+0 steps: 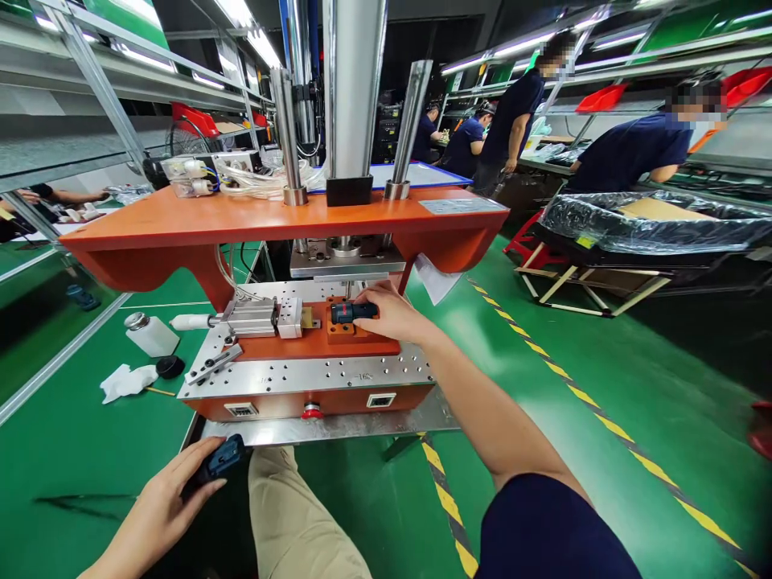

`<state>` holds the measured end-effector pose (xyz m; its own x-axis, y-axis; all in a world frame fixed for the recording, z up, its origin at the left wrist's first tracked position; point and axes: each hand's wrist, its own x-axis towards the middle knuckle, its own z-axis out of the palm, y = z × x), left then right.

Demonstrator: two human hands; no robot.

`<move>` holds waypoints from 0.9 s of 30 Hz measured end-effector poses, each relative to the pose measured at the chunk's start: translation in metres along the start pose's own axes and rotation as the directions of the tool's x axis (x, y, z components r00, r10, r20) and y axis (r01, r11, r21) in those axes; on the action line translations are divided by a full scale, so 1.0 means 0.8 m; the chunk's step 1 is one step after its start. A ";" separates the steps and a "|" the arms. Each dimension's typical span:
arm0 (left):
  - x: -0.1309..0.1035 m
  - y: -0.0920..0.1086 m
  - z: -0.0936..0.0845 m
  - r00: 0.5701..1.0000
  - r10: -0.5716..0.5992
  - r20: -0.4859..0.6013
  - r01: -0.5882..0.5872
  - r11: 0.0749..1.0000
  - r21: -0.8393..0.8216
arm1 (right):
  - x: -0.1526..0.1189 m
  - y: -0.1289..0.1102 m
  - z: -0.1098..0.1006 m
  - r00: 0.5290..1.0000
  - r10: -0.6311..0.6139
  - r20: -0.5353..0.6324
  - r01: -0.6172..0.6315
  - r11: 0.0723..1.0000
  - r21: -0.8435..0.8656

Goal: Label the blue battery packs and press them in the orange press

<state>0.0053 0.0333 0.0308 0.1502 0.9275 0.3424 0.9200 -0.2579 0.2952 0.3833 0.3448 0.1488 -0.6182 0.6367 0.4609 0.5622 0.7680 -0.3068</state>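
Observation:
My right hand has its fingers round the end of a dark cylindrical part with a red mark. That part lies sideways on the orange fixture block of the press, beneath the metal pressing plate. To its left is a silver clamp cylinder mounted on the base. Low at the left, off the front edge of the machine, my left hand holds a dark blue part between thumb and fingers. The far side of each part is hidden.
An orange upper plate with steel columns spans the machine. A red button is on its front. At the left are a white bottle, crumpled tissue and black cap. Several people sit or stand behind, near a plastic-lined bin.

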 end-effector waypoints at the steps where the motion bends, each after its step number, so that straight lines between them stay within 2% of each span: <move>1: 0.010 0.012 -0.007 1.000 -0.002 0.004 0.002 1.000 -0.023 | 0.007 0.006 0.000 0.999 -0.012 0.035 0.011 1.000 0.006; 3: 0.044 0.044 -0.025 1.000 0.011 0.026 -0.009 0.997 -0.080 | 0.014 0.012 0.001 0.997 -0.033 0.065 0.032 0.999 0.014; 6: 0.123 0.098 -0.052 0.997 0.070 0.026 -0.065 0.984 -0.164 | 0.006 0.004 0.000 1.000 -0.019 0.020 0.019 1.000 0.022; 8: 0.187 0.127 -0.061 0.994 0.096 0.043 -0.087 0.979 -0.184 | -0.013 -0.011 -0.001 0.991 0.010 -0.133 -0.004 0.999 0.046; 9: 0.219 0.138 -0.062 0.993 0.112 0.035 -0.104 0.977 -0.186 | -0.028 -0.020 -0.003 0.969 0.029 -0.245 -0.013 0.998 0.069; 10: 0.249 0.148 -0.062 0.993 0.115 0.029 -0.107 0.976 -0.187 | -0.045 -0.029 -0.004 0.930 0.049 -0.363 -0.015 0.995 0.097; 12: 0.303 0.162 -0.056 0.994 0.099 0.051 -0.088 0.979 -0.186 | -0.084 -0.044 -0.005 0.818 0.129 -0.561 -0.044 0.986 0.162; 15: 0.362 0.172 -0.040 0.981 0.147 0.128 -0.129 0.982 -0.141 | -0.151 -0.049 -0.001 0.670 0.318 -0.671 -0.161 0.944 0.287; 18: 0.393 0.173 -0.017 0.956 0.218 0.197 -0.207 0.975 -0.079 | -0.213 -0.031 0.009 0.569 0.506 -0.648 -0.286 0.861 0.421; 22: 0.400 0.174 0.016 0.939 0.264 0.222 -0.253 0.964 -0.075 | -0.269 0.000 0.023 0.448 0.690 -0.569 -0.423 0.724 0.545; 24: 0.397 0.180 0.027 0.937 0.265 0.227 -0.261 0.964 -0.049 | -0.277 0.009 0.029 0.404 0.746 -0.530 -0.450 0.666 0.595; 27: 0.384 0.190 0.030 0.938 0.249 0.242 -0.264 0.964 0.030 | -0.263 0.013 0.041 0.390 0.819 -0.420 -0.405 0.562 0.721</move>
<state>0.2001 0.2857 0.1591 0.4578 0.8710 0.1783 0.8581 -0.4853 0.1677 0.5008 0.2212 0.0212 0.4502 0.8485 0.2782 0.1708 0.2241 -0.9595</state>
